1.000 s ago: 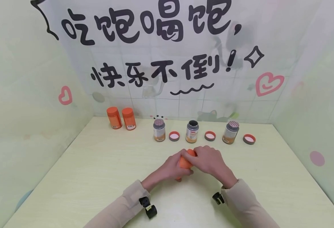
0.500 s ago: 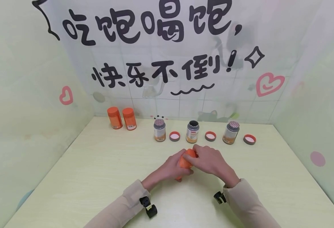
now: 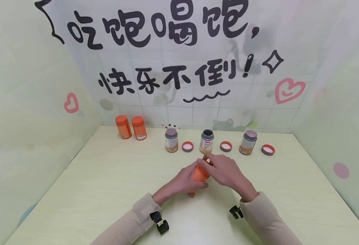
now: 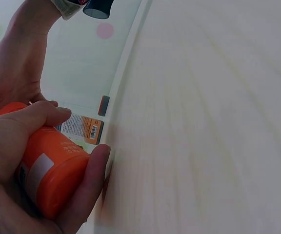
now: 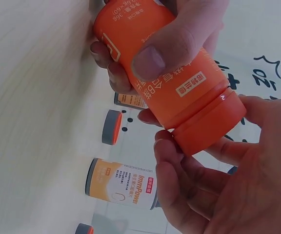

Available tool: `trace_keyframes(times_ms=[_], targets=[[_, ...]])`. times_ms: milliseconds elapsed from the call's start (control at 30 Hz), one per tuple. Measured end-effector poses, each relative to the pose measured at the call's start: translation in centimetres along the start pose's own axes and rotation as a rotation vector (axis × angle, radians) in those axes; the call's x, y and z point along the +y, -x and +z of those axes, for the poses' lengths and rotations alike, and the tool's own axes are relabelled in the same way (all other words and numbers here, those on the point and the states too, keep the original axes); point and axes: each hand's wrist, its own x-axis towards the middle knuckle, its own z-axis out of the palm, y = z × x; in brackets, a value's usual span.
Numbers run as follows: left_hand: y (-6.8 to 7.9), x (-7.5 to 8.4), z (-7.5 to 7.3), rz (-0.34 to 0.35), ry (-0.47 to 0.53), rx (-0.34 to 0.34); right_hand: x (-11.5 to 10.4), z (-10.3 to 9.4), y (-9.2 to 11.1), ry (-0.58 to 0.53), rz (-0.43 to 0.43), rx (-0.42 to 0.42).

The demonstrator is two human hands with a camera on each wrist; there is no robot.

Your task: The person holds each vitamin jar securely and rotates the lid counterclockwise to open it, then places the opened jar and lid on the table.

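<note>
My left hand [image 3: 186, 178] wraps round an orange supplement bottle [image 3: 200, 175], held tilted over the table. Its side carries white lettering, plain in the right wrist view, where the orange cap [image 5: 211, 122] sits on the bottle's end. Fingers and thumb of my right hand [image 3: 226, 170] pinch that cap from both sides. From the left wrist, the orange bottle [image 4: 57, 161] shows its base end outward, with the left thumb laid across its upper part and the cap end partly hidden behind the thumb.
Along the back stand three grey bottles: the left [image 3: 171, 141] and right [image 3: 248, 143] have patterned seals, the middle [image 3: 207, 142] a dark uncovered mouth. Red-lined caps [image 3: 187, 146] lie beside them. Two capped orange bottles [image 3: 139, 128] stand at the back left. Walls [image 3: 335, 102] enclose the table.
My right hand has shifted slightly up and its fingers have changed position round the cap, showing more of the bottle's top. The left hand keeps its grip almost unmoved.
</note>
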Motion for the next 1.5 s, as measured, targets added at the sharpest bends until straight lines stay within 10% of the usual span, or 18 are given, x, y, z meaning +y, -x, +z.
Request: trace_keyframes(times_ms=[867, 1500], targets=[[-0.1, 0.0, 0.0, 0.007, -0.006, 0.002, 1.5, -2.0, 0.2, -0.076, -0.076, -0.2], [0.1, -0.1, -0.1, 0.054, -0.036, 0.004, 0.6, -1.3, 0.3, -0.163, -0.245, -0.046]])
